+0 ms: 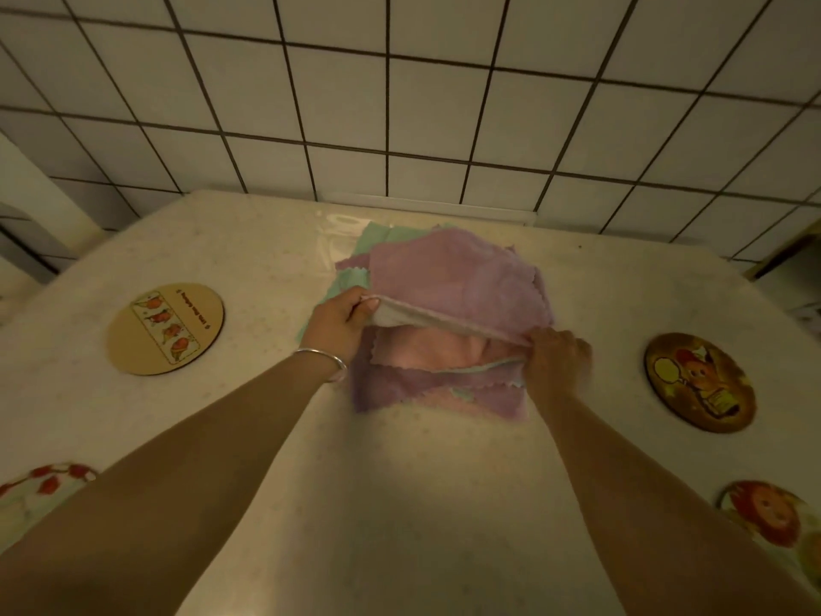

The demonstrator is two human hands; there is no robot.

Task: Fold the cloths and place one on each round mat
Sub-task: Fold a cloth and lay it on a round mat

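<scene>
A pile of cloths lies at the middle of the table: a purple cloth on top, a pink cloth under it, another purple cloth below and green cloths at the back. My left hand pinches the top purple cloth's near left corner. My right hand pinches its near right corner. The near edge is lifted off the pile. Round mats lie around: a tan one at left, a dark one at right, one at the near left edge, one at the near right edge.
The table has a pale speckled top and stands against a white tiled wall. A silver bangle sits on my left wrist.
</scene>
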